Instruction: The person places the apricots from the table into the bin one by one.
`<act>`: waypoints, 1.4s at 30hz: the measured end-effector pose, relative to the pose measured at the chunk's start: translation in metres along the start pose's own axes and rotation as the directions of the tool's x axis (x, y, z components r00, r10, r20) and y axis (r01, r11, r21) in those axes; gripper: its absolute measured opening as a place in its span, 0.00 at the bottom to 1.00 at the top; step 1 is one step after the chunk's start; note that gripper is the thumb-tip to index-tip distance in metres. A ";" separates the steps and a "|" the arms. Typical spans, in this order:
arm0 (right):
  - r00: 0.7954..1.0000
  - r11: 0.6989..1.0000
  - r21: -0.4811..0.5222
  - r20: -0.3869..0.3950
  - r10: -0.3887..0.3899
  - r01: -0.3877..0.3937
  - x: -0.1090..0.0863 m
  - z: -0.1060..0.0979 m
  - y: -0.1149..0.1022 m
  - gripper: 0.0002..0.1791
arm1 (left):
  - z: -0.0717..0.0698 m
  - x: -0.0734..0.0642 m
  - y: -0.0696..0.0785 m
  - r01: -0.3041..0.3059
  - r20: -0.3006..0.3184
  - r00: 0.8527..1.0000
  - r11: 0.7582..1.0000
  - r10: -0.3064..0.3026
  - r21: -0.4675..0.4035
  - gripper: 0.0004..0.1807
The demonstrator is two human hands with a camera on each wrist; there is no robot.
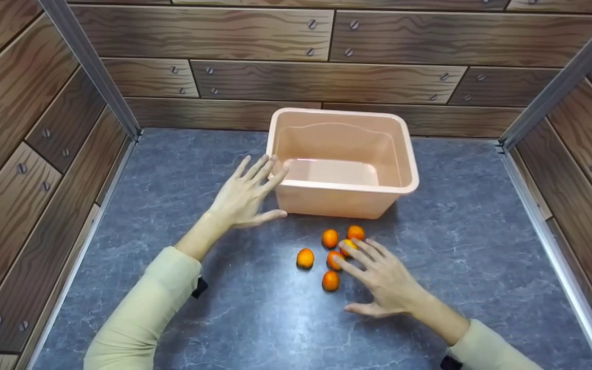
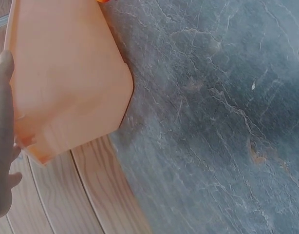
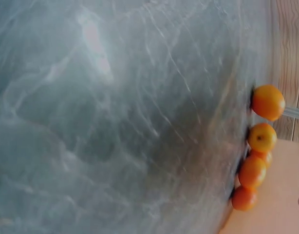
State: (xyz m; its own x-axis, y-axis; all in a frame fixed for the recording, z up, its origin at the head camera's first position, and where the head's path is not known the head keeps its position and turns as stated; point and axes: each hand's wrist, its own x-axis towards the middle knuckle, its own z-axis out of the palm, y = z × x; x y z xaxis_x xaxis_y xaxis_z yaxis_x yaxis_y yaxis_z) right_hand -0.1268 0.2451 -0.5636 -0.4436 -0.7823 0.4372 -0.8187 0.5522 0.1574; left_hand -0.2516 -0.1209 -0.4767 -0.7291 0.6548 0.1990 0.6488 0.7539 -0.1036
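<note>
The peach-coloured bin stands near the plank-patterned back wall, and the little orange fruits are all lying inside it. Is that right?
Not quite: the orange fruits are not inside the bin. They lie on the grey tabletop in front of it, as the head view shows. The bin does stand near the back wall.

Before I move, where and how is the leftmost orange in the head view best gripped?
The leftmost orange is probably best pinched round its middle, from above, with fingers and thumb on opposite sides. It is rounded, with no handle or rim, and sits apart from the other oranges, leaving space for fingertips.
</note>
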 end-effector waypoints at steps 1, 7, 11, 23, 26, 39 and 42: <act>1.000 1.000 0.004 0.007 0.000 0.000 0.000 0.001 -0.001 0.57 | 0.000 0.000 0.000 0.000 0.000 1.000 1.000 0.000 -0.002 0.57; 0.999 1.000 -0.017 0.049 -0.005 0.006 -0.001 0.009 -0.008 0.55 | 0.000 0.000 0.000 0.000 -0.007 1.000 1.000 0.000 0.002 0.57; 0.997 0.999 -0.041 0.072 -0.020 0.023 -0.002 0.015 -0.012 0.51 | 0.000 0.000 0.001 0.003 -0.009 1.000 1.000 -0.003 -0.003 0.57; 0.993 0.996 -0.079 0.112 -0.040 0.049 0.001 0.026 -0.018 0.40 | 0.000 -0.001 0.001 0.007 -0.005 1.000 1.000 -0.007 -0.017 0.56; 0.992 0.994 -0.090 0.115 -0.048 0.059 0.003 0.027 -0.019 0.36 | 0.001 -0.001 0.001 0.008 -0.002 1.000 1.000 -0.008 -0.018 0.56; 0.995 0.987 -0.125 0.029 -0.099 0.102 0.009 0.036 -0.021 0.18 | 0.001 0.000 0.002 0.009 0.001 1.000 1.000 -0.009 0.002 0.57; 0.995 0.987 -0.124 0.003 -0.102 0.101 0.010 0.037 -0.021 0.15 | 0.001 0.000 0.002 0.012 0.014 1.000 1.000 -0.012 0.004 0.57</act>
State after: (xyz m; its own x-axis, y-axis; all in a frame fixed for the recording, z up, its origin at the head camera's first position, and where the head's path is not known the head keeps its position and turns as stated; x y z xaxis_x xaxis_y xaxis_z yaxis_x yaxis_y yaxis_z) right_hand -0.1278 0.2155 -0.5955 -0.3590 -0.8352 0.4166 -0.8081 0.5015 0.3090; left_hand -0.2509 -0.1193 -0.4774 -0.7401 0.6462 0.1865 0.6388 0.7621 -0.1054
